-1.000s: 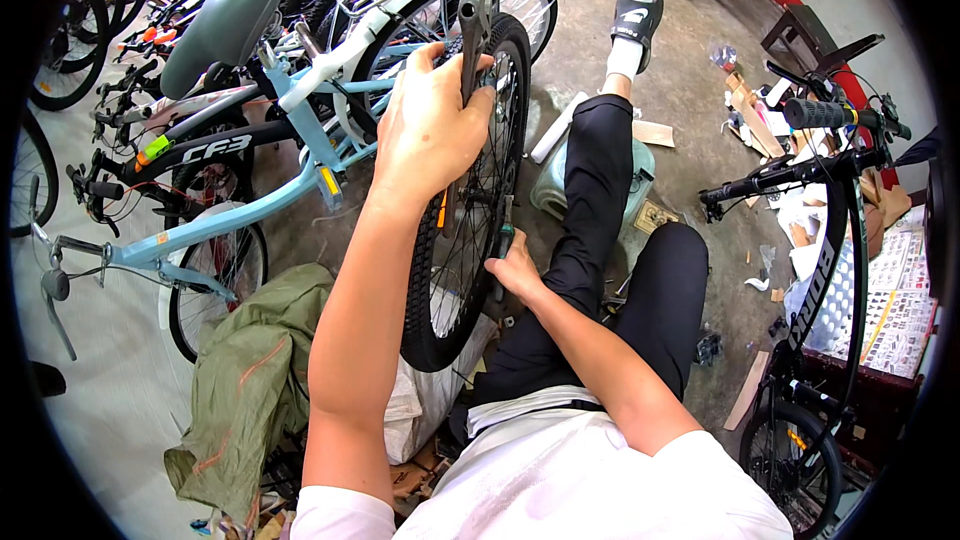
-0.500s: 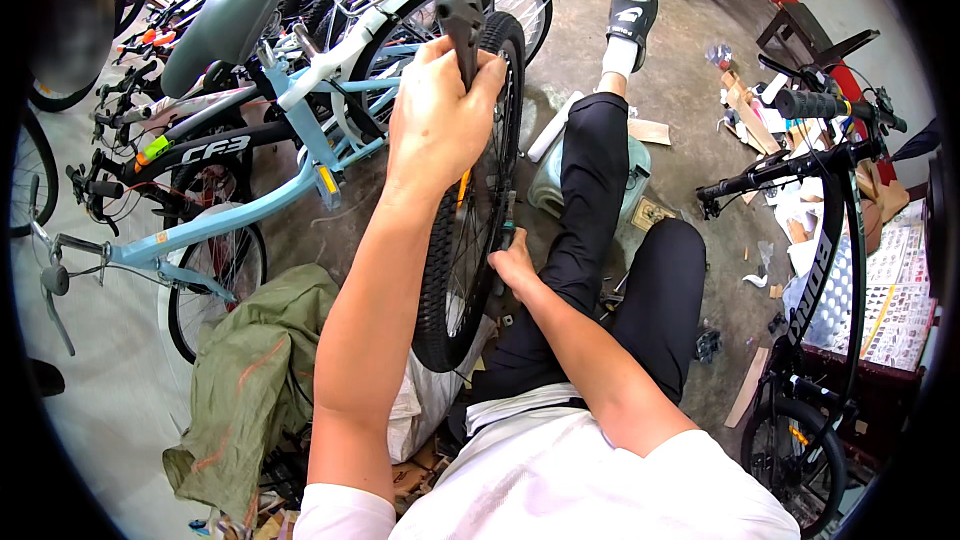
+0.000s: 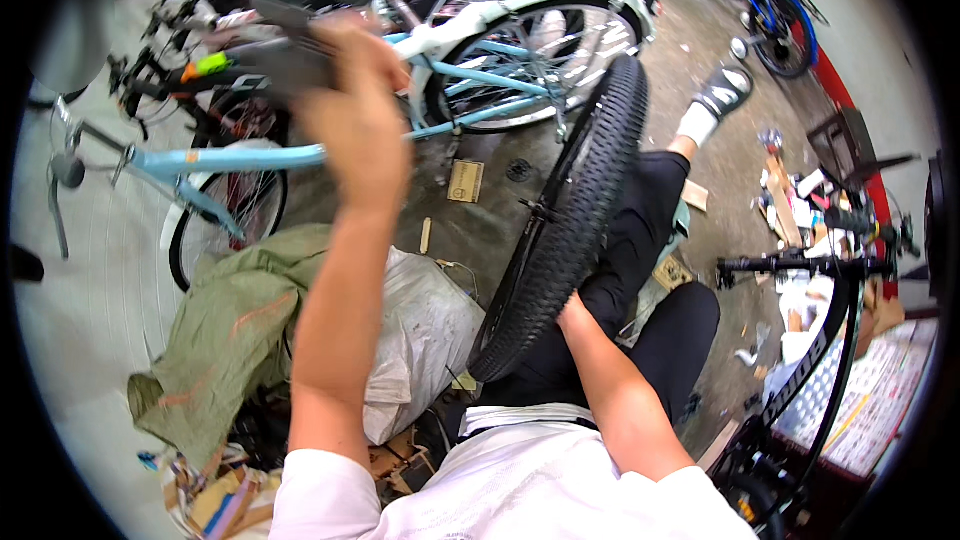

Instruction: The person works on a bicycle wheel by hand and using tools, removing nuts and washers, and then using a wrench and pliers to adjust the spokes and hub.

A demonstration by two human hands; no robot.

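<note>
Raised at the left, my left hand (image 3: 355, 130) is smeared by motion but closed around a dark hand tool (image 3: 290, 55). The tool is too blurred to name its kind. In front of me a bicycle wheel (image 3: 575, 225) with a knobby black tyre stands tilted, its tread turned toward me, by my right leg. My right hand (image 3: 570, 306) is at the wheel's right side, near its lower part. The tyre hides its fingers, so what they hold does not show.
A light blue bicycle (image 3: 250, 158) stands at the left beside other bikes. A green cloth (image 3: 225, 325) and a whitish sack (image 3: 415, 330) lie nearby. At the right are a black bicycle frame (image 3: 850, 325) and scattered cardboard (image 3: 780, 200). A small blue bicycle (image 3: 775, 15) stands farther back.
My left hand has swung left, away from the wheel, with the dark tool. The wheel has tipped and turned, showing more tread. My right hand has gone behind it. The view has shifted.
</note>
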